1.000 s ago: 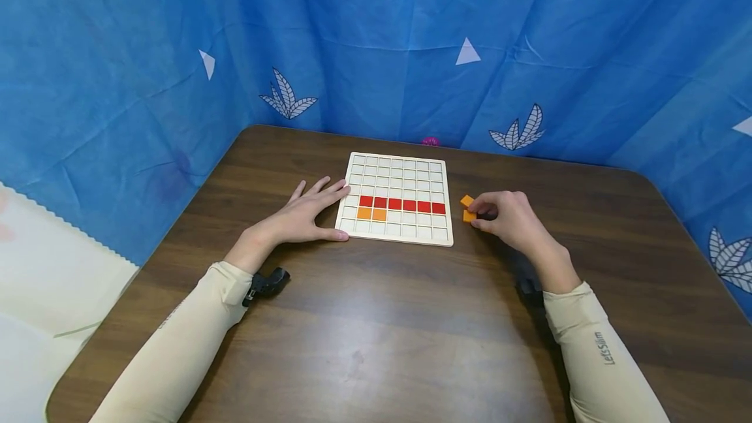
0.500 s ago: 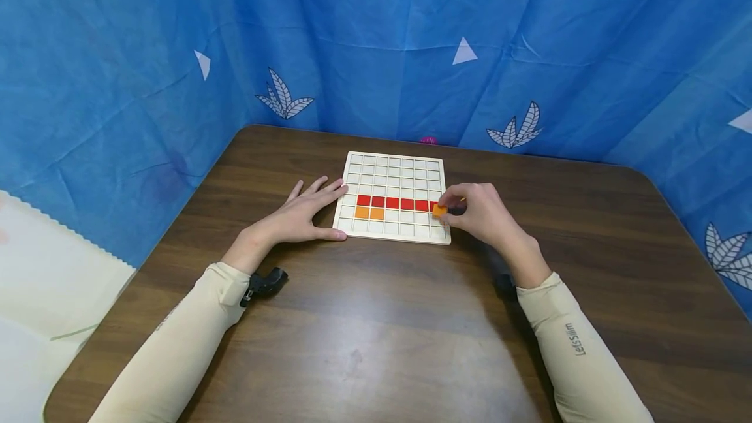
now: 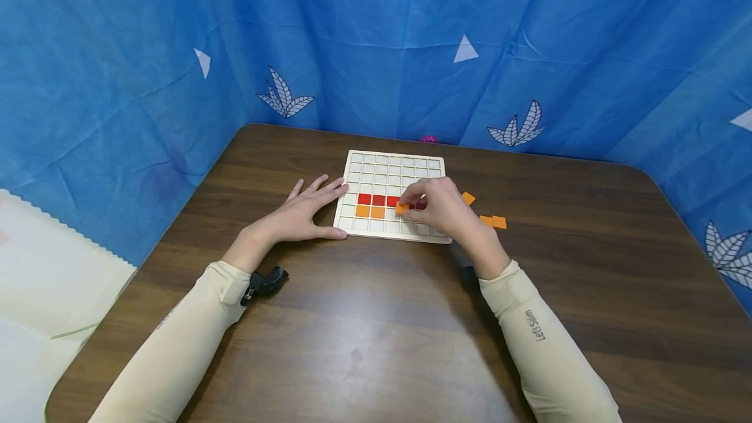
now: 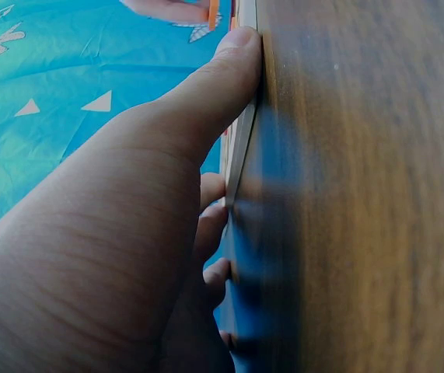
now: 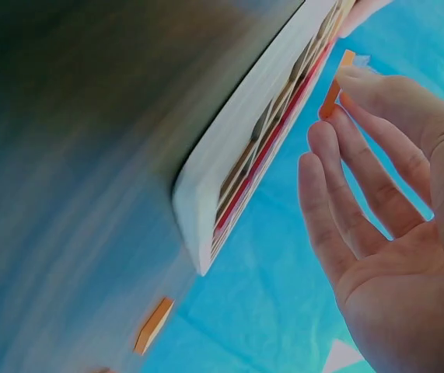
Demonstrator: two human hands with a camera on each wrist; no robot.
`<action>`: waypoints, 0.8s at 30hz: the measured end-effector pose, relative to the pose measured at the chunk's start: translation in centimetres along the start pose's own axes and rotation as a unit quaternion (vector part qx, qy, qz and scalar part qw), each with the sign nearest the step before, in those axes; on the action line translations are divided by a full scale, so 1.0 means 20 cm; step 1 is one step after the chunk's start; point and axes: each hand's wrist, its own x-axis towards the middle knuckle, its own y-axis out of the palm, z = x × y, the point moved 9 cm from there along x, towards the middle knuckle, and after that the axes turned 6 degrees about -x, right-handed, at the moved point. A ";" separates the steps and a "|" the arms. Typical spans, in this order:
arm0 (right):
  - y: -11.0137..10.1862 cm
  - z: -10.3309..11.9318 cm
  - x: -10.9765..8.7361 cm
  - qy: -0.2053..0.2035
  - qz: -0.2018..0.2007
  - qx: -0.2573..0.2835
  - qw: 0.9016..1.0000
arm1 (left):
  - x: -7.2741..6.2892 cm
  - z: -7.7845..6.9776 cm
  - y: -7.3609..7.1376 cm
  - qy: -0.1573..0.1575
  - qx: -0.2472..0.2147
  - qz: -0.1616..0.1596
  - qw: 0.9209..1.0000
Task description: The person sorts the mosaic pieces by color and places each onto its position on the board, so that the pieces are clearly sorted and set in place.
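Note:
A white gridded board (image 3: 393,175) lies on the table, with a row of red square tiles (image 3: 364,199) in its cells. Below their left end, two orange tiles (image 3: 370,211) sit side by side. My right hand (image 3: 437,207) pinches another orange tile (image 5: 337,84) between thumb and fingertips, above the board and just right of those two; the hand covers the right end of the red row. My left hand (image 3: 302,214) is spread at the board's left edge, its thumb (image 4: 239,50) against the near corner and a fingertip on the left rim.
To the right of the board, several loose orange tiles (image 3: 499,222) lie on the brown wooden table (image 3: 352,318). A blue patterned curtain (image 3: 376,44) hangs behind the table. A black wrist camera (image 3: 267,282) sticks out under the left wrist.
My right hand has picked up an orange tile from the table right of the board and carried it left over the grid. The left hand stays at the board's edge.

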 end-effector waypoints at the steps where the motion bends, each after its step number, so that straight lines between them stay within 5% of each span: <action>1: 0.01 0.01 0.01 0.002 0.003 0.002 1.000 | 0.00 0.00 0.00 0.000 0.000 0.000 1.000; 24: 0.09 0.09 0.01 -0.019 0.025 -0.013 0.999 | 0.00 -0.01 0.00 -0.003 0.000 0.003 1.000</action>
